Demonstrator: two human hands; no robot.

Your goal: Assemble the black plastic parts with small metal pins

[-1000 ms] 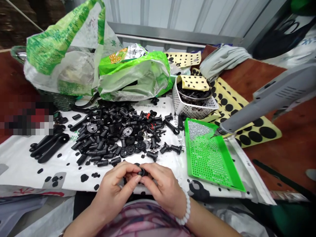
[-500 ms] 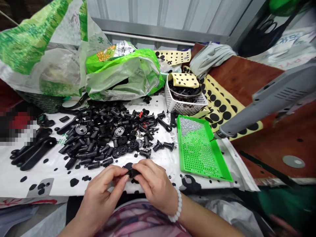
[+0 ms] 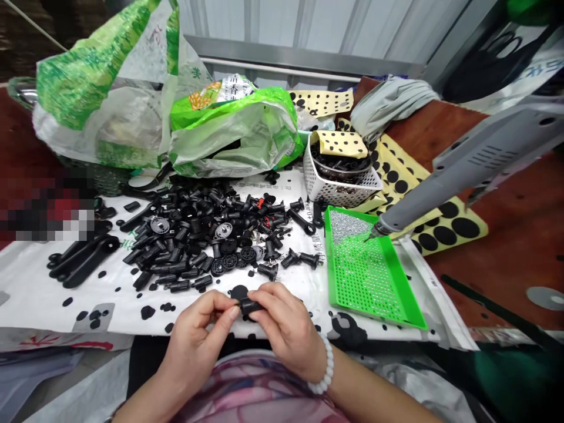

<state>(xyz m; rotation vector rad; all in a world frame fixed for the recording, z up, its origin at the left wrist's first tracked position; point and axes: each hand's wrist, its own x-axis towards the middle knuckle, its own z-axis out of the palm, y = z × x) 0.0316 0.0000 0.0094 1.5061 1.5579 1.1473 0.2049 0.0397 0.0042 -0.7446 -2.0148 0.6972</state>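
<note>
While the right hand (image 3: 288, 329) grips a short black cylinder (image 3: 250, 306) btwn thumb and fingers, the left hand (image 3: 198, 329) pinches at its end — can't tell if on a separate bit. All this is nr the middle of the white-covered table's (image 3: 118, 294) front edge. Beyond: a pile of black parts (image 3: 189, 235). Toward the right edge — a green tray (image 3: 402, 276) w/ small metal pcs (image 3: 348, 226), grey power tool (image 3: 423, 200) tip over it.
</note>
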